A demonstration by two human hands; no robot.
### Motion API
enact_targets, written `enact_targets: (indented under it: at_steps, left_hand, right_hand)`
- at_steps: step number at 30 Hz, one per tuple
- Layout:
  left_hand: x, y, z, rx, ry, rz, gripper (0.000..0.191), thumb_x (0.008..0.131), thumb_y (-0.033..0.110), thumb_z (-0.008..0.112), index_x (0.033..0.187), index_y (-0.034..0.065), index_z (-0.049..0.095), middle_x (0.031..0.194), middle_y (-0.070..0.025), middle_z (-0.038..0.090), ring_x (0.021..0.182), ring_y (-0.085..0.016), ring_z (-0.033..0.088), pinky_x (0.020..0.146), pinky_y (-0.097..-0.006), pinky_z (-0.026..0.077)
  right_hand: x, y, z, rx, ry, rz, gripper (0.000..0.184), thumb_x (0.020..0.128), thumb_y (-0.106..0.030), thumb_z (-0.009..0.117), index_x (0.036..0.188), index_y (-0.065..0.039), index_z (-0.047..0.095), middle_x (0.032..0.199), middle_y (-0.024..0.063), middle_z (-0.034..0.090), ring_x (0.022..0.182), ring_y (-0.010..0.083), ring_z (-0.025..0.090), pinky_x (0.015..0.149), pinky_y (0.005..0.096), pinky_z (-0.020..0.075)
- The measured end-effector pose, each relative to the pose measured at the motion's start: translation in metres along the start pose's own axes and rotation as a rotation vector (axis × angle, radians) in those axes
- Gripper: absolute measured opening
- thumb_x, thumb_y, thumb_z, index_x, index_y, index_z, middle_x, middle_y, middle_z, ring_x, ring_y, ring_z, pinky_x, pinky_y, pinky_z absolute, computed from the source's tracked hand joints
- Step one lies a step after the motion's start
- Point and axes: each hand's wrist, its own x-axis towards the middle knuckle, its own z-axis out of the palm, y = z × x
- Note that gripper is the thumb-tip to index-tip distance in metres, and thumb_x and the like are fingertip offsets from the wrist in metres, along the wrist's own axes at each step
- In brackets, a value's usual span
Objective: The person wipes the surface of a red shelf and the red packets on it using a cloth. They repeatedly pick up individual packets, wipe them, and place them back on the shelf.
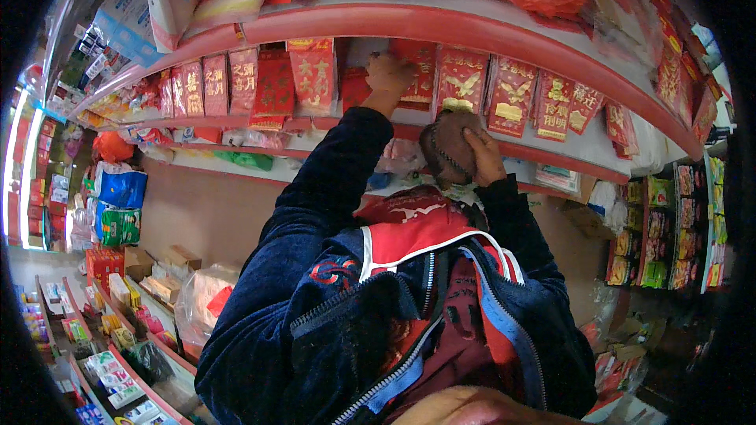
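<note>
Up on the shelf my left hand reaches in among packs of red envelopes with gold print. Its fingers are at the edge of a red envelope pack; whether they grip it cannot be made out. Just left of that hand, another red pack lies partly behind the wrist. Lower and to the right, my right hand grips a brown, soft-looking cloth item with a dark braided edge, held just in front of the shelf's lip. Above it stands a red envelope pack with a gold bird.
Over my hands curves the red edge of a higher shelf, loaded with red plastic-wrapped goods. More envelope packs line the shelf to the left. Blue and green packages stand at left; racks of bagged goods are at right.
</note>
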Motion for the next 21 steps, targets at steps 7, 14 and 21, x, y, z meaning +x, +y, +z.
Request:
enact_targets:
  at_steps: [7,14,21]
  left_hand:
    - [0.001,-0.005,0.016,-0.379,0.25,0.382,0.049,0.072,0.026,0.071,0.11,-0.0007,0.057,0.098,-0.0237,0.06,0.098,-0.039,0.058,0.083,-0.0437,0.048]
    - [-0.007,-0.011,0.025,-0.5,0.033,0.274,0.038,0.08,0.01,0.059,0.116,-0.0013,0.052,0.1,-0.0165,0.064,0.091,-0.028,0.061,0.08,-0.0376,0.048]
    - [-0.057,-0.019,-0.033,-0.938,-0.128,0.251,0.034,0.087,0.011,0.048,0.117,-0.0053,0.052,0.104,-0.0188,0.063,0.093,-0.024,0.059,0.082,-0.0343,0.046]
  right_hand:
    - [0.003,0.008,-0.008,-0.046,-0.007,-0.033,0.04,0.09,-0.022,0.061,0.123,0.0,0.051,0.117,0.0096,0.059,0.105,0.0211,0.057,0.091,0.0325,0.0464]
    - [-0.004,0.002,0.001,-0.058,0.016,-0.045,0.04,0.09,-0.025,0.062,0.119,0.001,0.054,0.115,0.0096,0.06,0.102,0.0195,0.058,0.089,0.0321,0.0468]
    - [-0.028,-0.04,0.061,-0.724,0.012,-0.55,0.038,0.088,-0.021,0.062,0.118,0.001,0.054,0.114,0.014,0.061,0.103,0.0261,0.058,0.089,0.0346,0.0455]
